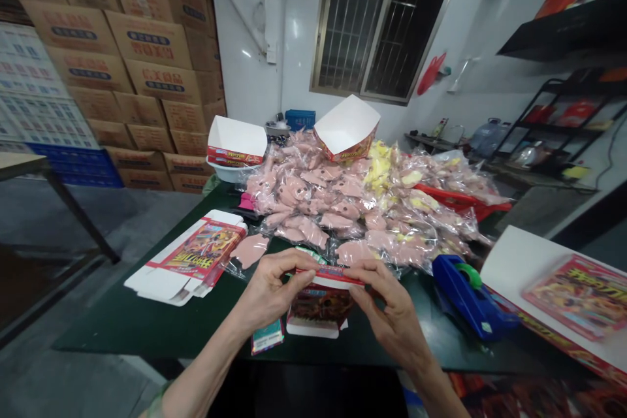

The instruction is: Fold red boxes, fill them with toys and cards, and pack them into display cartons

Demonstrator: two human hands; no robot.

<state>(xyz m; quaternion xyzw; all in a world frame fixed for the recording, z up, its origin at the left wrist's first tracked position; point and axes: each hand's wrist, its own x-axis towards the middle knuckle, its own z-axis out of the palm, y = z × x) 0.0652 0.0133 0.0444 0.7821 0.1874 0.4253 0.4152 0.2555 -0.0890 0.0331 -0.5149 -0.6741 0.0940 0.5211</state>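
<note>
Red printed box (321, 304) stands on green table (122, 320), left hand (269, 290) and right hand (392, 313) both pinching its top flap; blue tape dispenser (467, 297) just right.

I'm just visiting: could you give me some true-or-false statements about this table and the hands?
1. The left hand and right hand both pinch the small printed box. True.
2. The tape dispenser is red. False: it is blue.
3. The flat cartons lie left of the hands. True.
4. The heap of bags sits on the floor. False: it lies on the table, behind the box.
</note>
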